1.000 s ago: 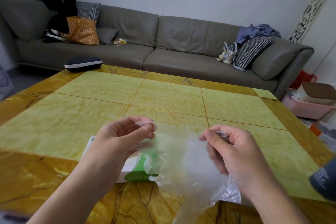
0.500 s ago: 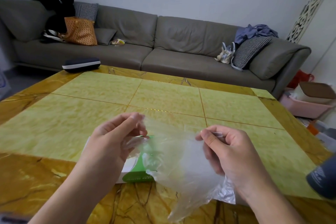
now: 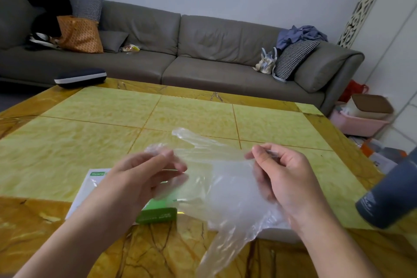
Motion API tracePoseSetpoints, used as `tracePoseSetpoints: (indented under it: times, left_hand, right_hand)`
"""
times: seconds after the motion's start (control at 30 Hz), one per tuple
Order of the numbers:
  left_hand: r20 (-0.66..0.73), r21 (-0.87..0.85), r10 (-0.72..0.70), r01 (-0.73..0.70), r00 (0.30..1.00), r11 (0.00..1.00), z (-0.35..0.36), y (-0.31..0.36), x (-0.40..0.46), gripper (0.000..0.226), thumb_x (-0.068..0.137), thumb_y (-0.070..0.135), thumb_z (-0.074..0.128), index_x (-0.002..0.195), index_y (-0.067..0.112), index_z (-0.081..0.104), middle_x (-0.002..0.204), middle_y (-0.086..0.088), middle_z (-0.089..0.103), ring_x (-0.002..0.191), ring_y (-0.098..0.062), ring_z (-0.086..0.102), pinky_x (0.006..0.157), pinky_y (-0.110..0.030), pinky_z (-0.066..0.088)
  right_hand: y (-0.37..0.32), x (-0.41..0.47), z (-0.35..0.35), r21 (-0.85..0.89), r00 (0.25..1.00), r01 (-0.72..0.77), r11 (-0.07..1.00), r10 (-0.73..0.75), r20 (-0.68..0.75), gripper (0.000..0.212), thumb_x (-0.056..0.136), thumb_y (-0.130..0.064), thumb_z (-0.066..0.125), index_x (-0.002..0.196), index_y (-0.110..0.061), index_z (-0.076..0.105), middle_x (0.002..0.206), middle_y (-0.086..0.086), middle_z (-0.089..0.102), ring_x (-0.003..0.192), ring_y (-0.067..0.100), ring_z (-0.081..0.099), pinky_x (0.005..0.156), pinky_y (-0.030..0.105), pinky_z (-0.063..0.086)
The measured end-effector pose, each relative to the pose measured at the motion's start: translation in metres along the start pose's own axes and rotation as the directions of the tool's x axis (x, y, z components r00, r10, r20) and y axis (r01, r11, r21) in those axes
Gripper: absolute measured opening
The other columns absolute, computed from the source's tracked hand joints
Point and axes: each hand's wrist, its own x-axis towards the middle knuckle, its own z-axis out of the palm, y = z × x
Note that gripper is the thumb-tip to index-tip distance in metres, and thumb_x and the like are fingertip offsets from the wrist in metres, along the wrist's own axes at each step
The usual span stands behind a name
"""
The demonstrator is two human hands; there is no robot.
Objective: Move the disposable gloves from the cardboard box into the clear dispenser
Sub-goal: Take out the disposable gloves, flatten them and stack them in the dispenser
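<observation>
1. Now both hands hold one thin, clear plastic disposable glove (image 3: 228, 189) above the white-and-green cardboard glove box (image 3: 155, 214): the left hand (image 3: 144, 176) pinches its left edge and the right hand (image 3: 286, 178) pinches the cuff.
2. Next, I judge, it must be carried to the clear dispenser, which is not plainly visible.
3. Compared with a second ago, the glove is spread wider, with a finger sticking up.

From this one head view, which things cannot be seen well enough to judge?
- Box: mostly hidden by the left hand and the glove; print too small to read.
- Dispenser: only a pale edge shows under the right hand.
- Grey cylinder: cut off by the right edge.
</observation>
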Motion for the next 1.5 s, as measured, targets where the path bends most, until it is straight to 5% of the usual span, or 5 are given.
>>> tracePoseSetpoints:
  times: [0.33,0.5,0.8,1.33,1.5]
  left_hand:
    - [0.017,0.520,0.221,-0.198,0.975,0.831,0.051,0.012,0.024,0.003,0.091,0.013,0.075,0.090,0.014,0.077,0.076,-0.007,0.074,0.060,-0.017,0.060,0.057,-0.027,0.050]
    - [0.315,0.932,0.626,-0.358,0.714,-0.061,0.087,0.000,0.019,0.027,0.091,0.024,0.071,0.118,0.024,0.066,0.111,0.008,0.062,0.106,-0.017,0.057,0.088,-0.032,0.048]
    - [0.305,0.937,-0.164,-0.326,0.938,-0.127,0.119,-0.050,0.042,0.068,0.095,0.072,0.048,0.155,0.048,0.027,0.136,0.013,0.050,0.122,-0.010,0.054,0.098,-0.032,0.050]
    - [0.314,0.864,-0.313,-0.406,0.897,-0.297,0.135,-0.054,0.075,0.072,0.083,0.061,0.075,0.146,0.043,0.044,0.112,0.014,0.065,0.105,-0.015,0.065,0.087,-0.034,0.053]
    - [0.371,0.837,-0.286,-0.451,0.884,-0.311,0.133,-0.060,0.079,0.053,0.089,0.049,0.069,0.137,0.048,0.046,0.094,0.017,0.057,0.088,-0.013,0.060,0.063,-0.026,0.042]
  right_hand:
    - [0.000,0.025,-0.051,-0.274,0.976,0.069,0.959,-0.121,-0.179,0.027,0.107,-0.027,0.059,0.088,-0.014,0.073,0.055,0.004,0.057,0.041,0.018,0.047,0.040,0.025,0.038]
    - [0.021,0.032,-0.062,-0.424,0.981,-0.067,0.903,-0.017,-0.192,0.032,0.103,-0.027,0.057,0.079,-0.009,0.070,0.054,0.002,0.061,0.039,0.016,0.056,0.043,0.027,0.042]
    - [0.042,0.037,-0.071,-0.817,0.987,-0.030,0.576,-0.114,-0.116,0.041,0.103,-0.034,0.065,0.069,-0.012,0.065,0.057,0.002,0.060,0.045,0.020,0.053,0.046,0.032,0.046]
    - [0.005,0.017,-0.060,-0.967,0.982,-0.054,0.248,-0.161,-0.096,0.033,0.098,-0.027,0.072,0.125,-0.021,0.054,0.117,-0.001,0.058,0.098,0.019,0.059,0.074,0.029,0.051]
    - [-0.008,-0.003,-0.041,-0.883,0.979,0.114,0.455,0.101,0.179,0.011,0.090,-0.011,0.061,0.098,-0.019,0.061,0.106,-0.007,0.055,0.093,0.015,0.059,0.083,0.036,0.058]
